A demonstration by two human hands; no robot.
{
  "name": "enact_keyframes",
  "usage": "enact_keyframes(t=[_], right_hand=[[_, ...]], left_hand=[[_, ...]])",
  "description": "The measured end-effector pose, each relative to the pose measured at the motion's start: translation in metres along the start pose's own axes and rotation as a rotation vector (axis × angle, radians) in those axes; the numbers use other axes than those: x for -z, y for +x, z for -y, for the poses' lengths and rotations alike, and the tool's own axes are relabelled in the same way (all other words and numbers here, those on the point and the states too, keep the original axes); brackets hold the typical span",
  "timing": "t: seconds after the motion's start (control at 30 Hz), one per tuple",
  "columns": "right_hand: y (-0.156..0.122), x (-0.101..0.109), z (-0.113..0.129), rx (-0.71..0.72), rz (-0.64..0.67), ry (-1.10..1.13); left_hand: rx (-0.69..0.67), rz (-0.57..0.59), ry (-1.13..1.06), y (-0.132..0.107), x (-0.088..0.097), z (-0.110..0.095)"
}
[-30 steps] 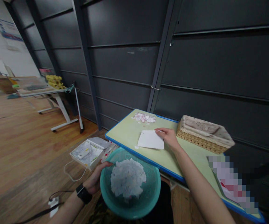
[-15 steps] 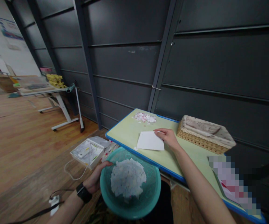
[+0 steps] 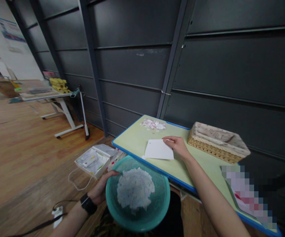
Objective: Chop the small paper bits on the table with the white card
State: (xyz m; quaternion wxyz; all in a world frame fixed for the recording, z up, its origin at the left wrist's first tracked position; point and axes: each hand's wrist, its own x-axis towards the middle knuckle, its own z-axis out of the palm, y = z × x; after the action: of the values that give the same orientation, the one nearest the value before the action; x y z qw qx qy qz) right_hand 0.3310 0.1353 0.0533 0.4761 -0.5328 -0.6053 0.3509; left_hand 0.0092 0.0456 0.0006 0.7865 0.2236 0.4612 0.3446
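My left hand (image 3: 102, 187) grips the rim of a teal plastic colander (image 3: 157, 210), thumb over the edge and the other fingers hidden beneath it. Torn white paper scraps (image 3: 135, 188) lie heaped inside. The colander sits at the near edge of a pale yellow table (image 3: 130, 140) with a blue border. Over the tabletop, my right hand (image 3: 177, 146) is closed on the upper right corner of a white card (image 3: 159, 149). A small white scrap lies by the card's lower left corner.
Pinkish-white paper bits (image 3: 153, 124) are piled at the table's far left. A cloth-lined wicker basket (image 3: 216, 141) stands at the back right, a partly blurred flat item (image 3: 246, 194) nearer. On the floor lie an open white box (image 3: 93, 161) and a power strip (image 3: 57, 216). A dark panelled wall (image 3: 132, 65) rises behind.
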Motion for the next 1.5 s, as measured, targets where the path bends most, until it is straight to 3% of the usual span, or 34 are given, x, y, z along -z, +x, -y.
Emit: enact_keyframes(t=[0.6,0.83,1.1,1.27,1.37,1.5], right_hand=[[0.0006,-0.0029,-0.0019,-0.023,0.013,0.062],[-0.0018,-0.0059,0.0017,-0.070,0.110,0.170],[-0.0018,-0.0038,0.0021,-0.053,0.042,0.121],[-0.0044,-0.0070,0.0070,-0.065,0.148,0.114],[-0.0017,-0.0058,0.0042,-0.065,0.045,0.142],[0.0024,0.0022,-0.0028,0.019,-0.231,-0.018]], left_hand=[[0.009,-0.020,-0.031,-0.0019,0.0044,-0.0012],[0.010,-0.033,-0.035,0.0017,0.0071,0.0016],[-0.001,-0.014,-0.004,-0.0012,0.0048,-0.0016],[0.006,0.003,-0.022,0.0004,0.0064,-0.0003],[0.017,0.001,-0.021,0.0006,0.0046,0.0000],[-0.006,-0.016,-0.001,-0.0004,0.0006,-0.0007]])
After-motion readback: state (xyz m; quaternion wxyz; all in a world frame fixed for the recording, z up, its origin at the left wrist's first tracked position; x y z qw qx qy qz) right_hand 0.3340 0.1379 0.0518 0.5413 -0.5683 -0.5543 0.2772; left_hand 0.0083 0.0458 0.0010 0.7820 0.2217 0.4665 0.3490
